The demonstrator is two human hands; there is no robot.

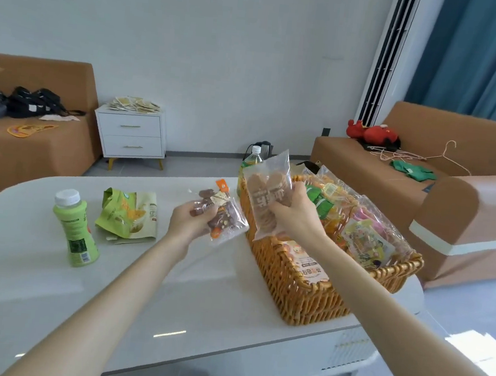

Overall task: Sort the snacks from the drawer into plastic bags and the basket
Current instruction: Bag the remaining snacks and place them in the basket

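Two clear snack packs are in hand above the table, and I read my feed from the left. A green bottle with a white cap stands upright near the table's left edge; its label print is too small to read. Just beside it a green bag lies crumpled, its lettering blurred.

Next is the left hand, fingers curled round the near end of a small pack of brown pieces with an orange tag at its top, held low over the table close beside the basket. I judge it light, soft-walled and slippery, with loose pieces that shift. A hold across a sealed edge should suit it better than a squeeze on the middle.

The right hand grips a biscuit pack by its right side, upright over the basket's left rim. Large white characters cross its front, but I cannot make them out. The round biscuits look brittle, so I would press on the film edges, not the stacks.

The wicker basket holds many bright packets. An orange packet at the near end carries dark characters I cannot read.
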